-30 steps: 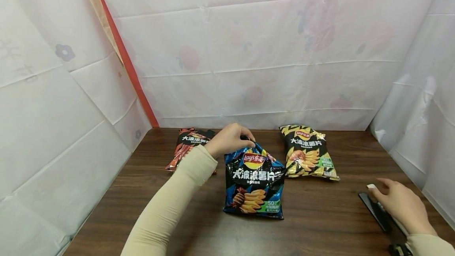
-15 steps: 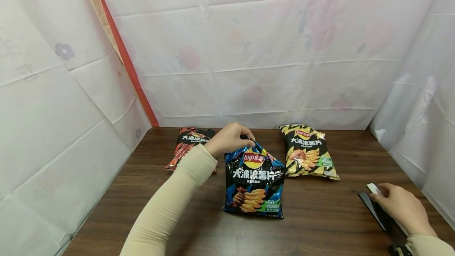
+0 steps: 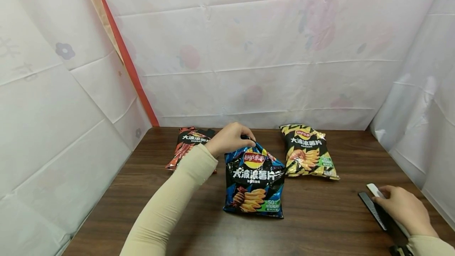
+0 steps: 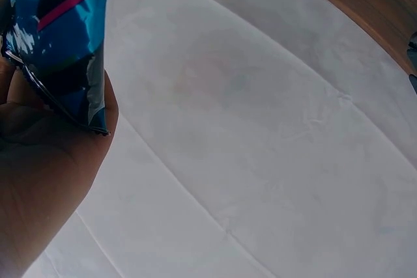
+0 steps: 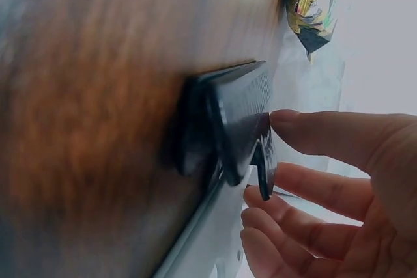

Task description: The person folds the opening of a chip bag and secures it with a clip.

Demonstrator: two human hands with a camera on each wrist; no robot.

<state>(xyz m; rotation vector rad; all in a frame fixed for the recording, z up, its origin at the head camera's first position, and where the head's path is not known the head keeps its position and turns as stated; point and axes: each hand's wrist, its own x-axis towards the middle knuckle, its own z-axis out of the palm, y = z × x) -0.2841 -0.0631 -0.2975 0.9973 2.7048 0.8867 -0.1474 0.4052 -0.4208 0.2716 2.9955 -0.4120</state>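
My left hand (image 3: 232, 139) pinches the gathered top of a blue-and-black Lay's chip bag (image 3: 254, 181), which stands upright on the table. In the left wrist view, part of this chip bag (image 4: 71, 37) shows beside the palm (image 4: 52, 154). At the table's right side, my right hand (image 3: 405, 208) reaches down to a group of long flat pieces. Seen from the right wrist, thumb and index finger pinch the edge of a flat black clip-like piece (image 5: 244, 109). A black strip (image 3: 371, 208) and a white strip (image 3: 375, 190) lie by the fingertips; the hand partly hides them.
A red chip bag (image 3: 181, 149) lies at the back left, partly behind the left arm, with a small dark item (image 3: 210, 132) at its top. A yellow-and-black chip bag (image 3: 307, 153) lies at the back right. White printed sheets (image 3: 249, 50) wall the brown table (image 3: 320, 216).
The right hand has shifted slightly right, uncovering more of the white strip. Over the last half second it has barely moved. The left hand and the blue chip bag keep their place.
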